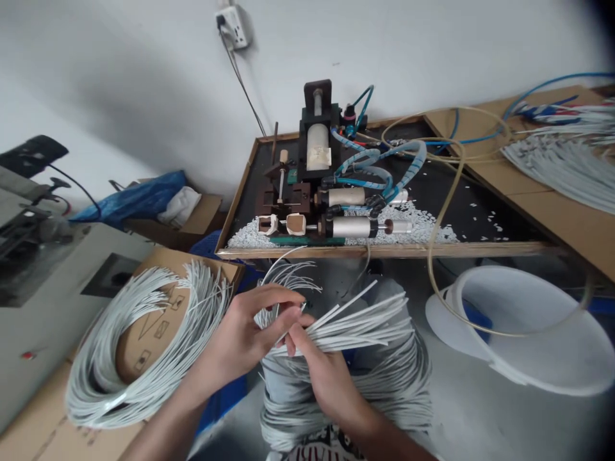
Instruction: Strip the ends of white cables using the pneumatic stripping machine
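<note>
My right hand (323, 371) is wrapped round a bundle of grey-white cables (368, 325), whose cut ends fan out to the right. Close against it, my left hand (247, 323) pinches with thumb and forefinger at a cable end by the near side of the bundle; the fingers partly hide what they grip. Below both hands, a large coil of the same cable (408, 400) lies across my lap. In front stands a pneumatic wire-stripping machine (317, 192) with silver cylinders and blue air hoses.
White insulation scraps (423, 221) litter the wood-edged black bench (480, 211). Another cable coil (96, 384) rests on cardboard at left, beside a grey machine (38, 269). A white bucket (542, 346) stands at right, crossed by a yellowish hose (439, 218). More cables (562, 166) lie far right.
</note>
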Motion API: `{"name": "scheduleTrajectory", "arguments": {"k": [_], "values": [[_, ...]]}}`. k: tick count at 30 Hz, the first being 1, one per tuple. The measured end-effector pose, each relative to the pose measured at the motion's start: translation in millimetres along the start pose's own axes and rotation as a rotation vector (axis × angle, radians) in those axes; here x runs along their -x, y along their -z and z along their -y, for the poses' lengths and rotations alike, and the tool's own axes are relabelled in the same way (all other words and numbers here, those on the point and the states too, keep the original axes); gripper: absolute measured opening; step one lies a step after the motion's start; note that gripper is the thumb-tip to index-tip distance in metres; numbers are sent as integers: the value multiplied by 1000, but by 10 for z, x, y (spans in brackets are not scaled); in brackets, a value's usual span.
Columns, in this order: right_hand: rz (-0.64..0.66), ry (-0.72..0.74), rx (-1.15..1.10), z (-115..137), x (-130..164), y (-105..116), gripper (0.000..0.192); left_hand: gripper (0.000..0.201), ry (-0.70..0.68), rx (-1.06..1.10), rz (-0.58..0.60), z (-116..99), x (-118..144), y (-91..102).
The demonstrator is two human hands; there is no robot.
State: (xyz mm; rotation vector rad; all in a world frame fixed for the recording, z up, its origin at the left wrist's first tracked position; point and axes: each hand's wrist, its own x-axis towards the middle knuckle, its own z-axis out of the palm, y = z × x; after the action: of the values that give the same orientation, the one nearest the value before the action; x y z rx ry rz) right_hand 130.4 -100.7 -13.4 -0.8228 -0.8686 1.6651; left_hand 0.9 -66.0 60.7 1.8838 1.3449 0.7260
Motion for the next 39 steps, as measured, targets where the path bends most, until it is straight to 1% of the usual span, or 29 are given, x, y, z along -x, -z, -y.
{"name": "scheduleTrajectory", "arguments": {"k": [2, 6, 10, 16, 19, 21, 24, 27, 28, 31, 32, 33, 34, 35, 38, 39], "values": [[20, -12, 14, -35, 15, 4, 34, 16, 16, 64, 46, -26, -57, -10], [24, -36, 15, -39, 33, 10, 31, 14, 39, 73, 26, -29, -84, 1], [41, -46, 32, -17, 37, 12, 32, 18, 121, 159, 118, -32, -62, 26], [67, -50, 33, -4, 47, 11, 32, 20, 153, 220, 155, -26, -46, 27], [79, -55, 29, 11, 52, 11, 33, 19, 148, 184, 165, 7, -40, 22], [80, -67, 39, 20, 45, 20, 33, 18, 95, 73, 122, 28, -35, 14], [71, -56, 38, 27, 20, 45, 34, 15, 5, -138, 9, 52, -28, -23], [61, -36, 16, 24, 6, 64, 33, 13, -38, -281, -87, 81, -39, -63], [69, -36, 7, 21, 10, 66, 31, 12, -50, -321, -137, 94, -50, -66], [100, -52, -19, 17, 44, 54, 25, 11, -64, -398, -342, 131, -95, -18], [106, -63, -23, 16, 57, 47, 25, 11, -52, -397, -387, 139, -106, 8], [106, -73, -24, 16, 69, 42, 26, 11, -31, -383, -400, 143, -112, 32], [101, -80, -23, 15, 76, 38, 28, 12, -10, -361, -377, 145, -112, 50], [92, -81, -27, 12, 80, 38, 28, 15, 5, -337, -328, 144, -107, 58], [70, -77, -50, -9, 71, 53, 25, 28, 6, -264, -132, 141, -71, 30], [63, -78, -58, -17, 66, 60, 24, 28, 4, -231, -84, 140, -58, 11]]}}
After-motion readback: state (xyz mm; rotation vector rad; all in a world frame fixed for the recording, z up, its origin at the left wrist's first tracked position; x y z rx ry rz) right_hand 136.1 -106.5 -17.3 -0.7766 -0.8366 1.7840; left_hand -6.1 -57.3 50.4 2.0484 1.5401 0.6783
